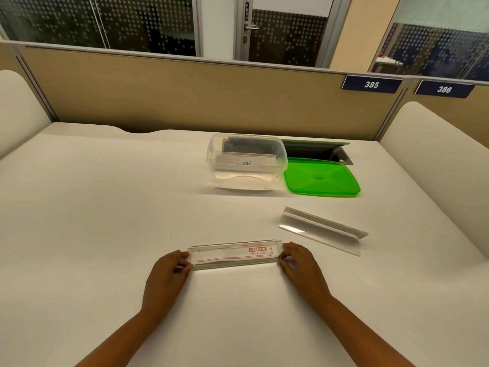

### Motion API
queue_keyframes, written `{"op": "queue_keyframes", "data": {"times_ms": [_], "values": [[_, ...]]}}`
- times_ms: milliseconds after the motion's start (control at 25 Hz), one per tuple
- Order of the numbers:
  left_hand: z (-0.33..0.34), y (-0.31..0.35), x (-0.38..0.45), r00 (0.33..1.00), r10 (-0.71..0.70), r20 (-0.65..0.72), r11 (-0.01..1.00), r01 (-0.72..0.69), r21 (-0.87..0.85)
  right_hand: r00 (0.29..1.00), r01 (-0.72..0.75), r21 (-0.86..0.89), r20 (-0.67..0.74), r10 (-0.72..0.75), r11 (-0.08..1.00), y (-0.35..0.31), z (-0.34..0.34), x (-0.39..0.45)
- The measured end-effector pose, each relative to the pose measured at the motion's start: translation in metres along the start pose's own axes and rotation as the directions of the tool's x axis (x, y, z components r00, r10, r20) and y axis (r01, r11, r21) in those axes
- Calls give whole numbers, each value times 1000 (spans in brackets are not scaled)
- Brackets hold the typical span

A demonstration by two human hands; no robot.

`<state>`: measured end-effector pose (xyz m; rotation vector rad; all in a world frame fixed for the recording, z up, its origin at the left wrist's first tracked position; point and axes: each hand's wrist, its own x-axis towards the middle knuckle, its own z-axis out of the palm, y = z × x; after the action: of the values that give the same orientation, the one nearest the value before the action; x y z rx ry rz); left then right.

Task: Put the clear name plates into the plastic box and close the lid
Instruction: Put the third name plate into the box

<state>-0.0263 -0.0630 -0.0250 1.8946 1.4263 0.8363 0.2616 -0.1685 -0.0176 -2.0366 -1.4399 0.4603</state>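
**Two-handed pinch on the first name plate, box waiting open**

So both hands are pinching the clear acrylic name plate with the red-bordered "GEMSON" insert (234,256), one at each end. The left hand (169,271) is closing its fingertips on the left end, the right hand (299,263) is doing the same on the right end. Each grip is nearly closed, just fingertips on the narrow ends, nothing wrapped around. The plate is looking like it's sitting on the white surface (105,207), or barely off it; I can't tell which.

A second clear angled name plate with no insert (322,230) is lying to the right, well apart from the hands. Further back, the clear plastic box (247,162) is standing open, with what looks like another plate marked "LION" already inside. The flat green plastic lid (321,177) is lying just beside the box on its right.

What I'd be worrying about: slick acrylic held only by the ends could slip or twist out mid-carry. The plate also looks about as long as the box, so coming in level might catch it on the rim or jam it against the one already in there. Anything sticking up is going to stop that lid from seating.
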Motion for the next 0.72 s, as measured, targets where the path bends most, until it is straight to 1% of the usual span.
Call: {"op": "queue_keyframes", "data": {"times_ms": [120,280,360,560,720], "values": [[-4,3,6,1000,-5,2,999,5,-40,999,-39,76,-31,41,996,-8,-8,6],[-4,21,21,993,-100,-58,974,86,-208,982,-56,263,-160,101,963,-28,-22,16],[-4,35,33,989,-118,-93,955,87,-283,970,-62,337,-202,136,939,-38,-29,23],[-8,68,65,995,-66,-69,935,37,-352,959,-71,407,-223,175,911,-53,-39,48],[-7,93,91,994,-84,-63,925,55,-376,944,-79,442,-253,209,893,-64,-49,74]]}}
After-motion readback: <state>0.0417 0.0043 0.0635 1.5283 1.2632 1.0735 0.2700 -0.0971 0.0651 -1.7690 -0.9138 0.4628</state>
